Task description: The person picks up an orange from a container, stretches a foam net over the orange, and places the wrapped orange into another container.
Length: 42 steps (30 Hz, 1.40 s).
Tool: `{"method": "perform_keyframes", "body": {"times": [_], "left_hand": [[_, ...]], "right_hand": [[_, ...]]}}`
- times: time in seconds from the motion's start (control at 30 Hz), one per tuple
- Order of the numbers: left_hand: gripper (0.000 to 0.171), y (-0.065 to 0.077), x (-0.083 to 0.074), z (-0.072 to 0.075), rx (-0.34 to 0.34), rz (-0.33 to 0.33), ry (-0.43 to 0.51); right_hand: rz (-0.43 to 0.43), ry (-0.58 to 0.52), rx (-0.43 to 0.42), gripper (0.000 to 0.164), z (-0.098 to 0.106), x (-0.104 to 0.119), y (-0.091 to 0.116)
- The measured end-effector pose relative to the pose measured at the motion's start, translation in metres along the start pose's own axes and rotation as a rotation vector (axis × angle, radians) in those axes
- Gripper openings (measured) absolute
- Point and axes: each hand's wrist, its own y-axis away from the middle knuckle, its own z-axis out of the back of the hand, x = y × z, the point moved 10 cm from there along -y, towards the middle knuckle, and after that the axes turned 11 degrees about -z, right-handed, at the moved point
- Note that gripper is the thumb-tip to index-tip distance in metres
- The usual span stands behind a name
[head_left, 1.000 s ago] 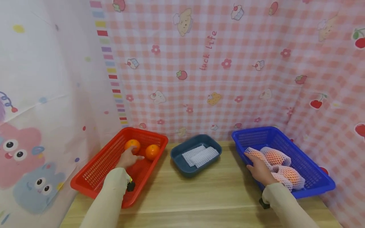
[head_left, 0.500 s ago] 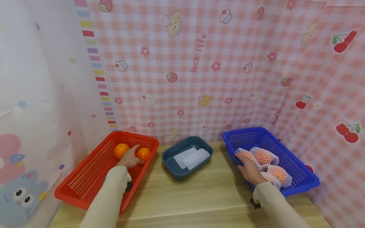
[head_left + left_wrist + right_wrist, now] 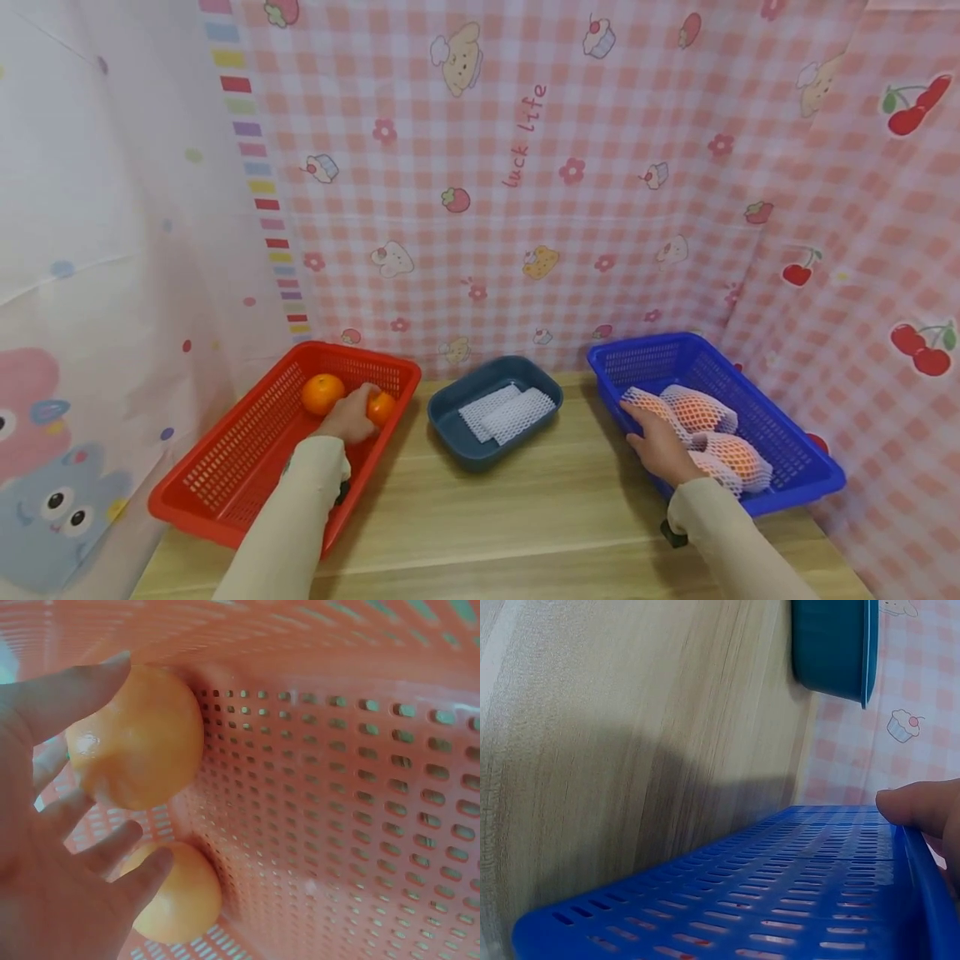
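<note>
Inside the red basket (image 3: 247, 433) my left hand (image 3: 351, 418) holds the right-hand orange (image 3: 384, 407). In the left wrist view my thumb lies on this orange (image 3: 146, 742) and several fingers reach round its far side. A second orange (image 3: 323, 394) sits on the basket floor, just left of the hand. My right hand (image 3: 662, 448) grips the near left rim of the blue basket (image 3: 798, 437); the right wrist view shows the thumb (image 3: 915, 806) over that rim. Several orange fruits in white foam nets (image 3: 738, 460) lie in the blue basket beside my fingers.
Between the baskets stands a dark teal tray (image 3: 463, 454) with flat white foam nets (image 3: 519, 417) in it. All stand on a wooden table (image 3: 510, 525). A pink checked cloth (image 3: 480, 183) hangs close behind them, and another at the right.
My left hand has moved right from beside the left orange to the right one and closed round it. The right hand stays at the blue basket's rim. The head view has shifted slightly.
</note>
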Motion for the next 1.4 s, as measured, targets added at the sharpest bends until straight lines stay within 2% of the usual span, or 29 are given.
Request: {"method": "perform_keyframes", "body": {"times": [0.17, 0.43, 0.5, 0.67, 0.87, 1.03, 1.23, 1.4], "left_hand": [[0.068, 0.007, 0.005, 0.001, 0.009, 0.000, -0.083], [0.065, 0.017, 0.019, -0.004, -0.041, 0.012, 0.116], [0.065, 0.021, 0.024, -0.003, -0.060, 0.039, 0.148], [0.073, 0.025, 0.024, 0.009, -0.143, 0.047, 0.221], [0.079, 0.026, -0.001, 0.035, -0.228, 0.057, 0.285], [0.078, 0.025, -0.032, 0.043, -0.246, 0.051, 0.350], [0.076, 0.030, -0.074, 0.040, -0.259, -0.003, 0.389], [0.078, 0.035, -0.097, 0.022, -0.291, -0.028, 0.423]], "right_hand": [[0.016, 0.007, -0.005, 0.053, -0.003, 0.004, -0.001], [0.028, 0.003, -0.006, 0.054, -0.006, 0.009, -0.003], [0.027, 0.002, 0.000, 0.054, -0.007, 0.010, -0.002], [0.024, -0.009, -0.001, 0.053, -0.005, 0.010, 0.000], [0.017, -0.014, 0.011, 0.053, -0.002, 0.005, 0.001], [-0.007, -0.013, 0.019, 0.054, 0.002, 0.001, 0.004], [0.003, -0.011, 0.019, 0.054, 0.001, 0.001, 0.003], [0.016, -0.006, 0.018, 0.053, -0.001, 0.003, 0.001]]}}
